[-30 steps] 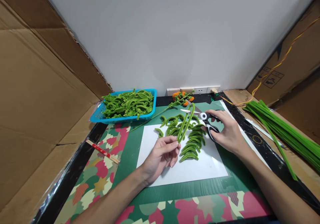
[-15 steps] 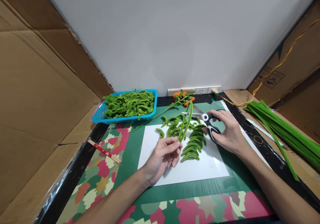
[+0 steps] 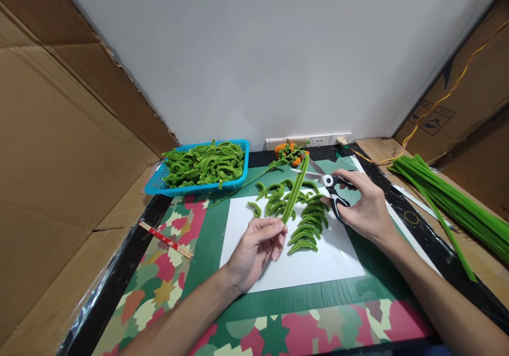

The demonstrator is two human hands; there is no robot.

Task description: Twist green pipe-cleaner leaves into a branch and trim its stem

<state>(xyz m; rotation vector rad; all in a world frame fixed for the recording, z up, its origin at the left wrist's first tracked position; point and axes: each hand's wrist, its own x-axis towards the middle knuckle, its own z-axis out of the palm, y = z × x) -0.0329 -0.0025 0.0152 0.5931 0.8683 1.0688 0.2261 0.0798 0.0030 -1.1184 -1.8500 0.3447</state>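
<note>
Between thumb and fingers, my left hand [image 3: 262,245] pinches the lower ends of a folded green pipe cleaner [image 3: 295,192], whose two strands lie close together and slant up to the right. My right hand [image 3: 366,205] grips black-and-white scissors [image 3: 329,181] by the handles. Their blades are parted and point left, beside the upper part of the pipe cleaner; whether they touch it I cannot tell. Under both hands lies a white sheet [image 3: 318,268], bearing a column of curved green pieces [image 3: 304,239] and more loose bent pieces [image 3: 274,205] left of it.
A blue basket [image 3: 247,160] heaped with bent green pieces stands at the back left. Orange flowers on a green stem [image 3: 284,152] lie behind the sheet. Long green pipe cleaners [image 3: 457,202] are bundled at right. Red-wrapped chopsticks [image 3: 165,239] lie at left. Cardboard walls [image 3: 51,133] flank the table.
The two strands of the pipe cleaner have come together from a wider loop. The scissors have shifted slightly right, and their blades look wider apart.
</note>
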